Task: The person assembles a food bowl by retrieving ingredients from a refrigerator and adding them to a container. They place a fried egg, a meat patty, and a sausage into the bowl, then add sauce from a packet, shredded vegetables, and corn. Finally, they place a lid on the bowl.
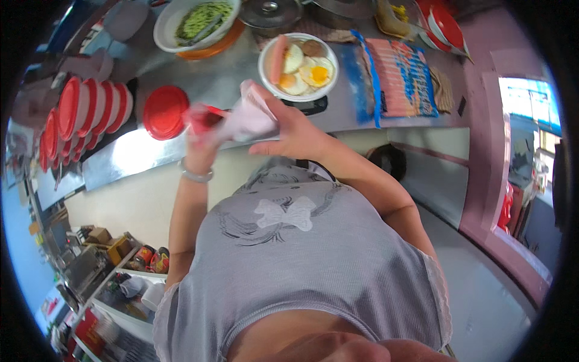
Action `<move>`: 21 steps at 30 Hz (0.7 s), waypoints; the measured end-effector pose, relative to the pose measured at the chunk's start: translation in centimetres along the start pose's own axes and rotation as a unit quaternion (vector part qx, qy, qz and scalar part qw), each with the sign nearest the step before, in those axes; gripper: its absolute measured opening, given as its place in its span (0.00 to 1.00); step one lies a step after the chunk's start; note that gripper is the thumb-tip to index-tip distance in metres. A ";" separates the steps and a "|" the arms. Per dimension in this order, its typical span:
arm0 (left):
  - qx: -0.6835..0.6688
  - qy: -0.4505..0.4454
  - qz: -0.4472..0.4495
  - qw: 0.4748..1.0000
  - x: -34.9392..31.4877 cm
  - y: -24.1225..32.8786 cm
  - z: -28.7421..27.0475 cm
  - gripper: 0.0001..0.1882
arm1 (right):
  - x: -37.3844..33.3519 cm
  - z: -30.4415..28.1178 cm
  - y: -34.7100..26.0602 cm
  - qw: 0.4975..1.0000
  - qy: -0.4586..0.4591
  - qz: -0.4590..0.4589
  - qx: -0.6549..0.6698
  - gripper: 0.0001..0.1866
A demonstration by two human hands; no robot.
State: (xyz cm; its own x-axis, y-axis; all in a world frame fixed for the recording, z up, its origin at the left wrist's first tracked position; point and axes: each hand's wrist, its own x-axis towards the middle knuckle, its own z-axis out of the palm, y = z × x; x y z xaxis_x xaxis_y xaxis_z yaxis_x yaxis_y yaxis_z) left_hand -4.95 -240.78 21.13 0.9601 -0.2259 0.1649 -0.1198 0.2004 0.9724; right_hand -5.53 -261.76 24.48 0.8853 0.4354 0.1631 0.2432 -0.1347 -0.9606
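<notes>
A crumpled whitish sheet (250, 116), cloth or paper I cannot tell, is between my hands. My right hand (295, 130) grips it from the right, thumb stretched below. Motion blurs my left hand (202, 137), which wears a grey bracelet and is closed around a small red object (206, 119) with a dark tip; its kind is not clear. Just beyond them stands a white bowl (331, 90) with fried eggs (317, 72), a pink sausage (278, 60) and a brown round piece (311, 48). A red lid (166, 113) lies left of my hands.
Stacked red-lidded containers (75, 108) stand at left. Behind are a bowl of shredded greens (204, 23) and lidded pots (271, 12). A bag of sausages (398, 78) lies right; a dark flat device (313, 106) sits by the counter edge (132, 160). Shelves (129, 298) stand lower left.
</notes>
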 end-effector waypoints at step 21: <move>0.210 -0.115 0.144 0.960 2.7 4.6 3.3 0.17 | -1.5 -0.2 1.8 0.977 0.083 0.023 0.192 0.20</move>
State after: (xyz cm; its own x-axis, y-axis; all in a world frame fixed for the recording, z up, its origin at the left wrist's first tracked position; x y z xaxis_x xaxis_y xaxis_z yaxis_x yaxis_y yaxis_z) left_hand -3.76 -243.60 26.59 0.7964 -0.4327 0.4224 -0.5099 -0.1049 0.8538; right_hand -6.31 -262.85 22.56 0.9520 0.2811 0.1209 0.0626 0.2079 -0.9762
